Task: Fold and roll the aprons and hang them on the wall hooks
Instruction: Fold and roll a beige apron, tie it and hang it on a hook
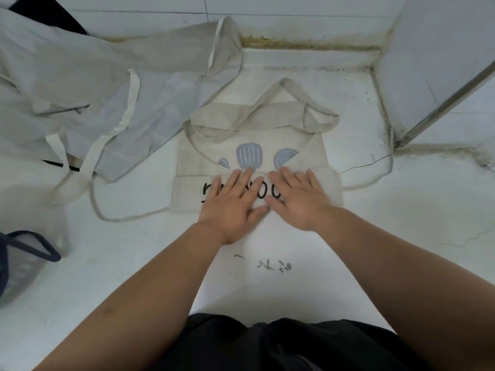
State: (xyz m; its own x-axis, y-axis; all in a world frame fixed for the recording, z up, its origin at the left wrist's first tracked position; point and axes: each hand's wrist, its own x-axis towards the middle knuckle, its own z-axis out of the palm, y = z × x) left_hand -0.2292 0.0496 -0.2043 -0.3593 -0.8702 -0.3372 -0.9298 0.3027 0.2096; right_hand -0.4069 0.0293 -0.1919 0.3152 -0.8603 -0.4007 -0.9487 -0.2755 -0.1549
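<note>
At the bottom edge lay dark clothing (267,344), with both bare forearms reaching forward over it. Just beyond, a few small grey marks (267,265) showed on the white surface (401,236). At the left edge stood a mesh basket (18,263) with a dark rim, only partly in view.

The left hand (235,207) and right hand (300,199) lay flat, side by side, thumbs nearly touching. Their fingers were straight and spread, grasping nothing. Both pressed down on the near fold of a beige apron (203,156), which lay on the surface straight ahead. That fold formed a band across the apron's near edge and bore black lettering (209,191), mostly hidden under the hands. Past the fingertips was a blue-grey spatula print (248,156), with two more rounded shapes beside it.

A tie (107,215) looped out from the band's left side onto the surface, and another (375,178) curved off to the right. The neck loop (284,84) lay folded at the apron's far end.

Further left, a second apron (80,84), pale and crumpled, sprawled unfolded with its straps trailing, its near corner just beside the first apron.

Beyond them a grimy seam (308,45) ran along the foot of the tiled wall (294,22). On the right a pale panel with a metal edge (442,103) stood at an angle.
</note>
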